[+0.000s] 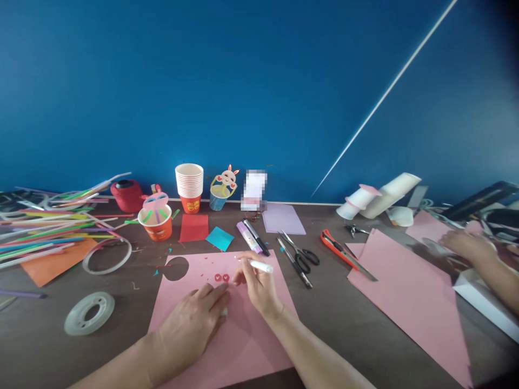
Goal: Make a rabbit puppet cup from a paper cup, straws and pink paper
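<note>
A sheet of pink paper (259, 346) with a round hole near its far left corner lies in front of me. My left hand (197, 316) rests on it with fingers bent together; a small white piece (224, 312) peeks out beneath them, its kind unclear. My right hand (257, 283) is closed around a white marker (261, 266), slanted above the sheet. Just beyond my left fingertips are two small red discs with white marks (221, 277). Tiny red scraps (206, 258) are scattered close by.
Scissors (302, 254), a black pen (294, 262) and an orange utility knife (344, 254) lie to the right, before more pink sheets (409, 308). Tape (90, 313), colourful strips (52, 227) and paper cups (189, 186) are leftward. Another person's hand (468, 246) works far right.
</note>
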The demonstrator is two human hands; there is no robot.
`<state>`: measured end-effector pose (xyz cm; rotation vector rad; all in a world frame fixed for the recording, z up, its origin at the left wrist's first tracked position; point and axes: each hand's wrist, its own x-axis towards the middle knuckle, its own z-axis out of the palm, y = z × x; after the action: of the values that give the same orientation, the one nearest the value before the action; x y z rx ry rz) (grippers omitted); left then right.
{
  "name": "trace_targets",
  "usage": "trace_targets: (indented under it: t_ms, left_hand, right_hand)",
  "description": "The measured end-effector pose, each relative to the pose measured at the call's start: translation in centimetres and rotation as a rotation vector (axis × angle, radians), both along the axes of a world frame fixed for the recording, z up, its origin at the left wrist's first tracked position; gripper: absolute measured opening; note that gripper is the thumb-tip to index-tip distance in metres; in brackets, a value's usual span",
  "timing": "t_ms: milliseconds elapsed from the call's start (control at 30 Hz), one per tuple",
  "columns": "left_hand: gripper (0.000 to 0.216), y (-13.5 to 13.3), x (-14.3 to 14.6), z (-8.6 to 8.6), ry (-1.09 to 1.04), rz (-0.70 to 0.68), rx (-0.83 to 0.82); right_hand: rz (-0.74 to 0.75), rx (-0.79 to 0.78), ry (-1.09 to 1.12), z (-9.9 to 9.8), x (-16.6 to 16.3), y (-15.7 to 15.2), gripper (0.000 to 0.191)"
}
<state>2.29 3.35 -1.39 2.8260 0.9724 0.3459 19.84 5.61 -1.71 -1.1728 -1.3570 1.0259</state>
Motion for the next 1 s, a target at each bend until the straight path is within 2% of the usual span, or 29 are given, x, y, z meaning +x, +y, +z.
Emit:
trace_targets:
  t_ms: [100, 200, 333, 567, 833, 1000]
  left_hand:
    - [0.03, 0.1, -0.1, 0.1, -0.172, 0.04, -0.137]
    - [0.028, 0.6, -0.2, 0.3, -0.414, 0.159, -0.382]
    - [0.028, 1.3, -0.5, 0.7, -0.551, 0.252, -0.587]
    - [0.024, 1.0, -0.5, 1.4, -0.519, 0.186, -0.609]
    - [0.027, 0.8, -0.4, 1.3, -0.453, 0.157, -0.61]
    - [0.024, 0.7, -0.5, 1.5, -0.414, 0.139, -0.585]
  right_hand:
    - [-0.009, 0.039, 0.038, 0.2, 0.1, -0.1, 0.027]
    - [-0.04, 0.102, 0.107, 0.6, 0.2, -0.4, 0.029]
    - [-0.018, 0.104, 0.198, 1.5, -0.1, -1.2, 0.033]
    - [0.09, 0.049, 0.19, 2.2, -0.7, -2.0, 0.031]
    - [0.204, 0.015, 0.21, 2.4, -0.9, -2.0, 0.027]
    - [0.265, -0.053, 0.148, 2.2, -1.1, -2.1, 0.024]
